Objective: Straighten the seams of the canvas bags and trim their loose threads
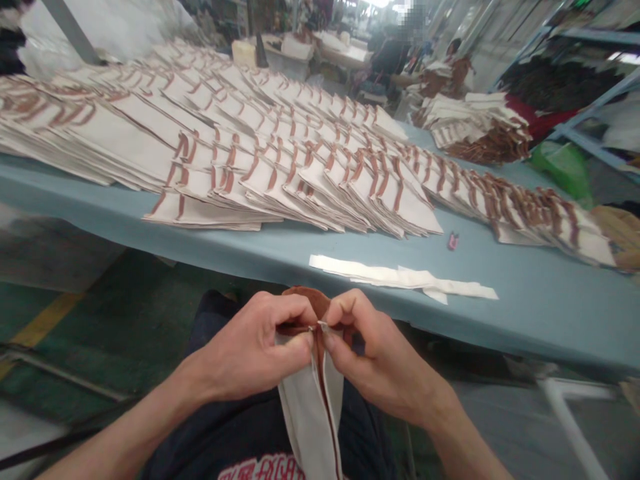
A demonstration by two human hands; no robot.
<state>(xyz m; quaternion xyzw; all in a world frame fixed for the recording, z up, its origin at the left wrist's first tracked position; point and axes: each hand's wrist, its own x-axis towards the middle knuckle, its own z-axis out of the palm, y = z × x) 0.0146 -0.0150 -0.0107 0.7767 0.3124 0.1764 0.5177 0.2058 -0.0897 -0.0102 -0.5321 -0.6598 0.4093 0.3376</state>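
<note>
Currently I log the cream bag (307,413) held over the lap (235,433), just short of the bench (525,307) edge. Long axis runs toward and away from the body, brown handle (305,298) end farthest, pointing at the bench. The left hand (250,357) and right hand (380,363) meet at its top edge, backs up, forearms converging from below. Fingers of both pressed together, pinching the top edge; thumbs almost touching.

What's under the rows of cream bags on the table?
Blue table top, bare along its near edge. Beneath the overlapping bags, anything else is covered.
</note>
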